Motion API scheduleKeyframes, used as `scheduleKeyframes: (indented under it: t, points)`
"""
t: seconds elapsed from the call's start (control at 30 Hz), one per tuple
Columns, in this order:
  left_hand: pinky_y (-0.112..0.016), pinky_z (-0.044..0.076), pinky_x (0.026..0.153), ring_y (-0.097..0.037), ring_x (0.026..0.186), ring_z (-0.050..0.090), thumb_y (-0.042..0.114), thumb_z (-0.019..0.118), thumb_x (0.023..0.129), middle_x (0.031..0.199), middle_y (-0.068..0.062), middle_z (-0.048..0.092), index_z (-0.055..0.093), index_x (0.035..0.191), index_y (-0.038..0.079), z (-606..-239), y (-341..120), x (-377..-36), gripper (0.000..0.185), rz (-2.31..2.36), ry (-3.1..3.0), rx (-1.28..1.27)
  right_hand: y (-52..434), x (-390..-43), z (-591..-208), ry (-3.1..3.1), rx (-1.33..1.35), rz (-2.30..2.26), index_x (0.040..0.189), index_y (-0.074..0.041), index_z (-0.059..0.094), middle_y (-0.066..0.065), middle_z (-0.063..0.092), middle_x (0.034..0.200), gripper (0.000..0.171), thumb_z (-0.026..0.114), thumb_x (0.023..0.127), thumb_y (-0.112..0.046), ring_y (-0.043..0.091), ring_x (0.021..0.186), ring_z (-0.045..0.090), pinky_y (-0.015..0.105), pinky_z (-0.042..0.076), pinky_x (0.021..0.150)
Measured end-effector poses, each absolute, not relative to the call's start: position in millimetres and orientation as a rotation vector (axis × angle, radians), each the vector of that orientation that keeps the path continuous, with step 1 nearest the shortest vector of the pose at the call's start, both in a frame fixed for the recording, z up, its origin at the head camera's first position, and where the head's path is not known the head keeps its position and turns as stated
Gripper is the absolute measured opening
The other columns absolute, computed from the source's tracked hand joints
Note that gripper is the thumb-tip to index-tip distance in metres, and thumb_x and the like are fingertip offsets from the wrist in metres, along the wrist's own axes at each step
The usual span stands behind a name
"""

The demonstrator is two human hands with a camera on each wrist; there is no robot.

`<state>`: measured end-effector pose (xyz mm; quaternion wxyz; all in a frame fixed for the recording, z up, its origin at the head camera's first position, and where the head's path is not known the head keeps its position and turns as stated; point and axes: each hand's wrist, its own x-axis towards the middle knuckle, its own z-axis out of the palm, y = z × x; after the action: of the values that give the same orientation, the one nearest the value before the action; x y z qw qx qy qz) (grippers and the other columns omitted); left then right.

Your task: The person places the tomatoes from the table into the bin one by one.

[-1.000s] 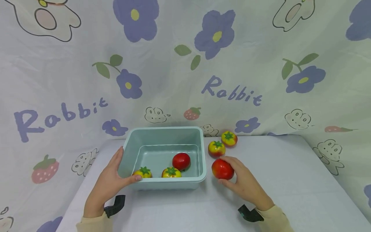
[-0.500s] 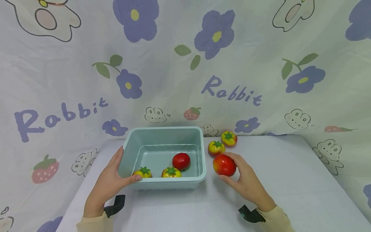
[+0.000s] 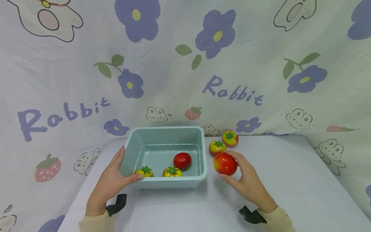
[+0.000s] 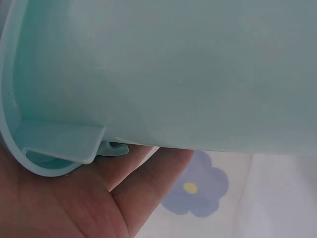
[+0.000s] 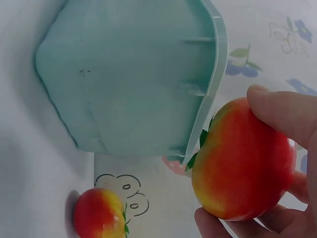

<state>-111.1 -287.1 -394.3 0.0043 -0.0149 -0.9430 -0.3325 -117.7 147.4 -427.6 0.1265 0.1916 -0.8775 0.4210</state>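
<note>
The right hand (image 3: pixel 246 182) holds a red tomato (image 3: pixel 224 163) just off the worktop (image 3: pixel 290 180), beside the green tub (image 3: pixel 166 183). The left hand (image 3: pixel 111 180) grips the tub's rim. I think the tomato is being picked up; next it must lift over the rim. The cloth (image 3: pixel 185 64) behind says "Rabbit".

Red-orange tomato (image 3: pixel 224 163) (green calyx) beside mint tub (image 3: pixel 203 151)
</note>
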Motion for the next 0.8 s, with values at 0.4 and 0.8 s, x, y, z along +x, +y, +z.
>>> scheduleKeyframes:
  t: [0.4,0.8]
  points:
    - [-0.077,0.026,0.104,-0.052,0.147,0.018,0.05,0.084,0.077,0.167,-0.022,0.006,0.0,0.161,0.005,-395,-287,-111,0.127,-1.024,-2.961,-0.037,141,-116,-422,-2.481,0.569,1.274,0.143,-0.015,0.049,-0.004,0.056,0.137,0.077,0.089,0.078,-0.022,0.015,0.12,0.057,0.035,0.055,0.093]
    - [-0.077,0.026,0.104,-0.052,0.147,0.018,0.05,0.084,0.077,0.167,-0.022,0.006,0.0,0.161,0.005,-396,-288,-111,0.127,-1.021,-2.958,-0.045,126,-119,-414,-2.396,0.619,1.336,0.144,-0.018,0.049,-0.007,0.055,0.141,0.077,0.088,0.078,-0.018,0.013,0.123,0.056,0.031,0.053,0.096]
